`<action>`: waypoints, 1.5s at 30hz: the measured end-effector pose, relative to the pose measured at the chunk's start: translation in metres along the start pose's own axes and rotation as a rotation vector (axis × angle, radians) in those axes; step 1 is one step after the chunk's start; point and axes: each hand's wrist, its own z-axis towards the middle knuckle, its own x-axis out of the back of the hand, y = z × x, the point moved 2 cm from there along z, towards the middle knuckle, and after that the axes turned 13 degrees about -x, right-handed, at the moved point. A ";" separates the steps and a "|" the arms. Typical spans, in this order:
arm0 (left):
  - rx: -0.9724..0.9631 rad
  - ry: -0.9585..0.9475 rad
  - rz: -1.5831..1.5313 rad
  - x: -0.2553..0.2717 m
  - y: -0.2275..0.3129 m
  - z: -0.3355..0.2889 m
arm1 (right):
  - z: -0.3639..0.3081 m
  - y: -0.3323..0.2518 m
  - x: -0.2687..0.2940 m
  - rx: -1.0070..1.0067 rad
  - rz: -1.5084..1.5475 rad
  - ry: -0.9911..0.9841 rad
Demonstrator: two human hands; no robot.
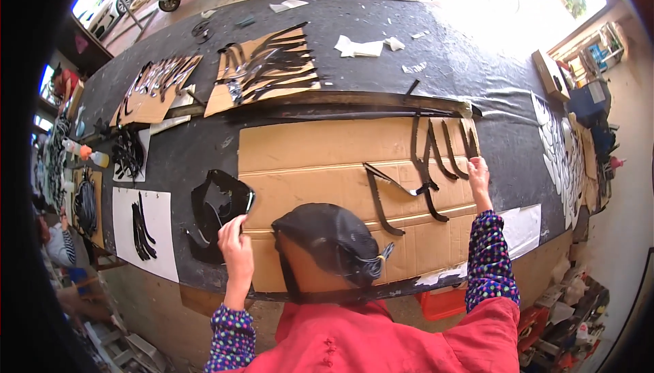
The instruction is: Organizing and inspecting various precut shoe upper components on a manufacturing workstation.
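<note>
Daylight, blown out at top (doorway glare) | soft shadows | fisheye bending, dark rim corners

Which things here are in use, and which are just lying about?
In use: left hand on black sheet; right hand at curved strips; cardboard.
Lying about: paper scraps; far cardboard pieces; bottles; white sheet.

1. My left hand (236, 249) grips a glossy black cut-out sheet (216, 213) just left of the big cardboard sheet (320, 162).
2. My right hand (479, 177) touches the cardboard's right edge, fingertips beside curved black strips (439, 151) lying on it.
3. A long thin black strip (378, 203) lies near the cardboard's middle.
4. Beyond the cardboard, smaller cardboard pieces (269, 66) carry more black strips on the dark worktable (436, 59).
</note>
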 end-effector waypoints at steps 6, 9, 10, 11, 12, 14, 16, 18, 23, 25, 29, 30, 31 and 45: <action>0.496 -0.291 -0.577 -0.213 0.109 0.076 | 0.032 0.011 -0.018 -0.012 -0.173 -0.015; 0.632 -0.171 -0.202 -0.282 0.170 0.093 | 0.043 0.025 -0.020 -0.096 -0.233 -0.031; 0.669 -0.133 -0.172 -0.288 0.184 0.095 | 0.043 0.024 -0.021 -0.087 -0.223 -0.007; 0.707 -0.085 -0.142 -0.292 0.193 0.096 | 0.040 0.016 -0.024 -0.071 -0.209 0.017; 0.641 0.025 -0.030 -0.304 0.194 0.093 | 0.036 0.008 -0.026 -0.066 -0.216 0.011; 0.655 0.032 -0.042 -0.328 0.199 0.102 | 0.033 -0.001 -0.031 -0.025 -0.173 0.008; 0.637 0.042 -0.017 -0.346 0.214 0.115 | 0.023 -0.012 -0.041 0.050 -0.131 -0.016; 0.564 0.044 -0.076 -0.359 0.232 0.135 | 0.016 -0.023 -0.051 0.090 0.034 -0.047; 0.480 0.034 -0.281 -0.377 0.264 0.169 | -0.007 -0.058 -0.065 0.021 0.271 -0.148; 0.555 0.037 -0.411 -0.384 0.272 0.171 | -0.017 -0.063 -0.070 -0.080 0.329 -0.273; 0.725 -0.016 -0.773 -0.380 0.261 0.162 | -0.060 -0.086 -0.071 -0.137 0.580 -0.508; 0.709 -0.088 -0.924 -0.382 0.255 0.159 | -0.064 -0.084 -0.077 -0.184 0.715 -0.533; 0.690 -0.164 -1.076 -0.388 0.248 0.153 | -0.069 -0.077 -0.084 -0.238 0.845 -0.558; 0.472 0.030 -1.519 0.071 0.114 0.044 | -0.386 -0.372 -0.007 0.468 0.710 -0.772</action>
